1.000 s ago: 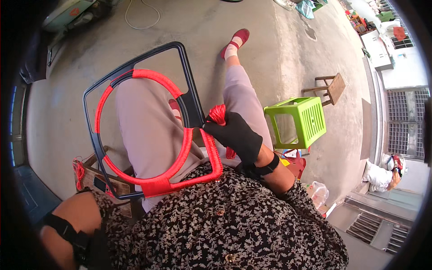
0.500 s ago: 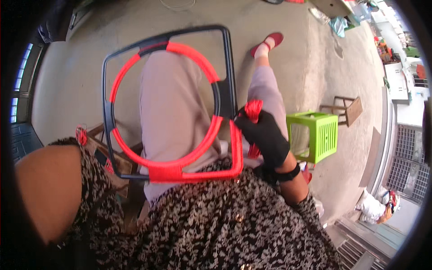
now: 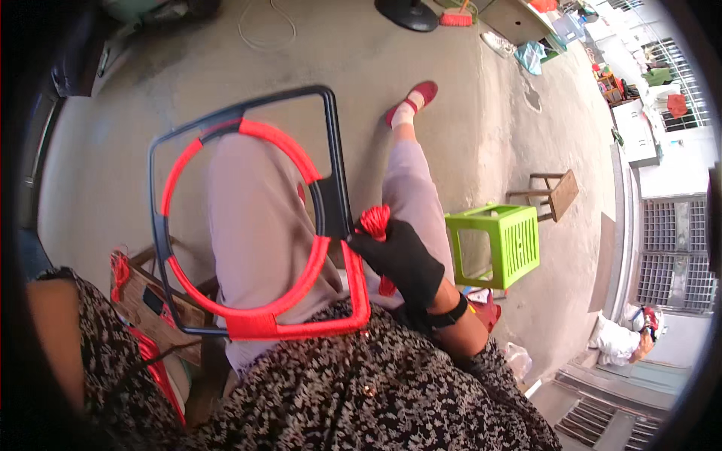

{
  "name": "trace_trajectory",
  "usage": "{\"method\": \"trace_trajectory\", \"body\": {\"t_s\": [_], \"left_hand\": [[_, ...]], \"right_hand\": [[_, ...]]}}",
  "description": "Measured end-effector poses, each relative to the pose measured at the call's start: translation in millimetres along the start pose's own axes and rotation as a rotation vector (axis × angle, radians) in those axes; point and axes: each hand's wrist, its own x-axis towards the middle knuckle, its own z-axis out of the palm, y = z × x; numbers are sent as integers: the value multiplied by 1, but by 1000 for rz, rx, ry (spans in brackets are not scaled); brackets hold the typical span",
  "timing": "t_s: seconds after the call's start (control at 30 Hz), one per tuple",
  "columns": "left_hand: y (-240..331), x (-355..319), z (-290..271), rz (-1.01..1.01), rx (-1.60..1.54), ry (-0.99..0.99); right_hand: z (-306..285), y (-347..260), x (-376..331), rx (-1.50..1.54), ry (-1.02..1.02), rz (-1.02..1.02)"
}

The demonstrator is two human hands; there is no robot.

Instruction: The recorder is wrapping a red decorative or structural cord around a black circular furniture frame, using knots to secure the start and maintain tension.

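A black square frame with a round inner ring (image 3: 328, 207) is over my lap, tilted, its lower right side and much of the ring wrapped in red cord (image 3: 252, 326). My right hand (image 3: 406, 264), in a black glove, is closed round a bundle of red cord (image 3: 374, 219). Its fingertips touch the frame's right side. At the left edge only my bare left upper arm (image 3: 56, 323) shows; the left hand is out of sight.
A bright green plastic stool (image 3: 519, 244) stands right of my leg, with a small wooden stool (image 3: 560, 197) beyond. On my left, a low wooden bench (image 3: 135, 289) bears red cord (image 3: 119, 274) and a dark phone-like object (image 3: 156, 302). A red broom (image 3: 456, 17) lies far ahead.
The whole view has shifted, so the frame, my right hand and the stools sit lower and further left. More of the bench shows. My right hand keeps its grip on the cord bundle.
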Motion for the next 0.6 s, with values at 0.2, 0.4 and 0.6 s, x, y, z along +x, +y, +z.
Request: {"method": "trace_trajectory", "body": {"t_s": [0.2, 0.4, 0.6], "left_hand": [[-1, -1, 4, -30, 21, 30], [4, 6, -11, -19, -16, 115], [9, 7, -6, -102, 53, 200]], "right_hand": [[-2, 30, 18, -20, 15, -114], [-10, -3, -10, 91, 58, -93], [5, 19, 14, 78, -83, -53]]}}
